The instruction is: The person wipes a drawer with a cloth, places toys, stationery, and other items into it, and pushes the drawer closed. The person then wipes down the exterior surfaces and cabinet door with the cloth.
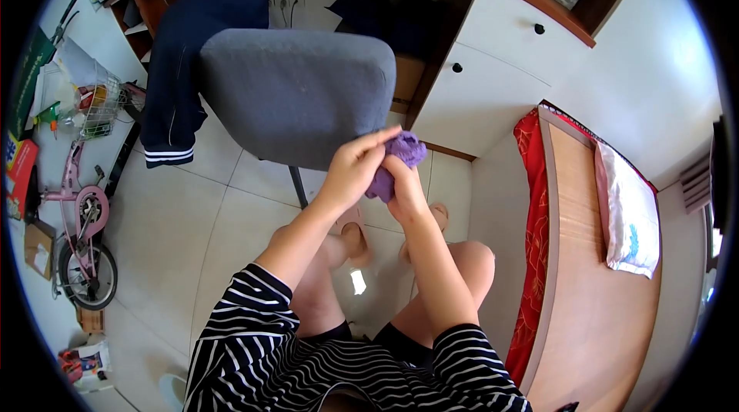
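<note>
Between a person's hands, a bunched purple cloth (410, 149) is pinched by the right hand (406, 183), apparently to keep the bundle together; the left hand (356, 168) touches it, one finger extended, though whether its grip is closed cannot be told. Tiled floor (162, 235) spreads below, a gray chair (300, 96) ahead, a bed (585, 327) at right.

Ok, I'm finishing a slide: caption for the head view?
A crumpled purple cloth between a person's left hand and right hand, near a grey chair.
</note>
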`<state>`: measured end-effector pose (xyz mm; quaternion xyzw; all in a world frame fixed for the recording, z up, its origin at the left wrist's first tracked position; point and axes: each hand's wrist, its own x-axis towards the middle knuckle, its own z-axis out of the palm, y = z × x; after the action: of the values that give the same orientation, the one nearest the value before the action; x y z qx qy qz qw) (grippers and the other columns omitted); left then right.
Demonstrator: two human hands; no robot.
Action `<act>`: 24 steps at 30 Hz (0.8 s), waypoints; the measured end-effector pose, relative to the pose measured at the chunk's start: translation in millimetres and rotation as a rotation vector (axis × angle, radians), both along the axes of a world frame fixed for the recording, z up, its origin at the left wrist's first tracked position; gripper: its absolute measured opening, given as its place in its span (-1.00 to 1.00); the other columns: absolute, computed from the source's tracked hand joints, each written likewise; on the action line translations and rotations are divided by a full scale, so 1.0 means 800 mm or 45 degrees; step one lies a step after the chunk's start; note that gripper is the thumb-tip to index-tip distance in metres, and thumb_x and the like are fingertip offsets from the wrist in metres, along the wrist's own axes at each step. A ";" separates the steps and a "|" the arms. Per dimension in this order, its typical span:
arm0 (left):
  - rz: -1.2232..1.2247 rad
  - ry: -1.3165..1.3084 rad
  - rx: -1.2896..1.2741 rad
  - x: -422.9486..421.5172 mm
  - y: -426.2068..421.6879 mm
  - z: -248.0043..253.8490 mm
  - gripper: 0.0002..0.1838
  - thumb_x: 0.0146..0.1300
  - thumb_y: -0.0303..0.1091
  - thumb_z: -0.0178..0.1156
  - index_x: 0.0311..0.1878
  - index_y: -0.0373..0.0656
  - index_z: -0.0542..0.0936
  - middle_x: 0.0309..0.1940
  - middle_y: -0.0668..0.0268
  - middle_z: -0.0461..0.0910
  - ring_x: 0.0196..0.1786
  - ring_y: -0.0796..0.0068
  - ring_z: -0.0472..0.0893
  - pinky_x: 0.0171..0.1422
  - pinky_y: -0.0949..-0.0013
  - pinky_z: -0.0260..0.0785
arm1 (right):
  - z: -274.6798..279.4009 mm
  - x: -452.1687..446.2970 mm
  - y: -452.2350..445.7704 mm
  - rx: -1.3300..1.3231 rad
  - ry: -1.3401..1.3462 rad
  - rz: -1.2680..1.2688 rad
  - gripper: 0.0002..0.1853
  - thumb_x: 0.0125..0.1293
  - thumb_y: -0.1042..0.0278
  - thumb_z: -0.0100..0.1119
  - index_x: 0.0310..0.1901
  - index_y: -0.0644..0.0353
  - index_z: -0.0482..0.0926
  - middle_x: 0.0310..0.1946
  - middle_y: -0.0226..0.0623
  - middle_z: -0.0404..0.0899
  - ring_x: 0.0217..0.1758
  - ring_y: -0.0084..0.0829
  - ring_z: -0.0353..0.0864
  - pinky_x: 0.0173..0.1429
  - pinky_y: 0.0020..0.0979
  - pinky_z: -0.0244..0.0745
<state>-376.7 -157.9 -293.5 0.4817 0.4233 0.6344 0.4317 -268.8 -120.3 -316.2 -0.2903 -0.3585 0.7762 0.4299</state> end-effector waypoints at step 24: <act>0.984 1.769 0.431 -0.154 0.006 0.167 -0.63 0.28 -0.18 0.08 -0.60 -0.17 0.56 -0.65 0.30 0.51 -0.49 0.28 0.49 -0.27 0.31 0.30 | -0.050 -0.033 0.025 0.025 -0.150 -0.005 -0.63 0.08 0.58 0.21 -0.03 0.26 0.44 -0.20 -0.30 0.54 -0.19 -0.46 0.56 -0.08 -0.43 0.51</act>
<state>-499.8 -152.8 -159.9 0.6441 0.6293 0.3503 -0.2577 -295.2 -100.0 -355.8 -0.3318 -0.3902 0.7534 0.4123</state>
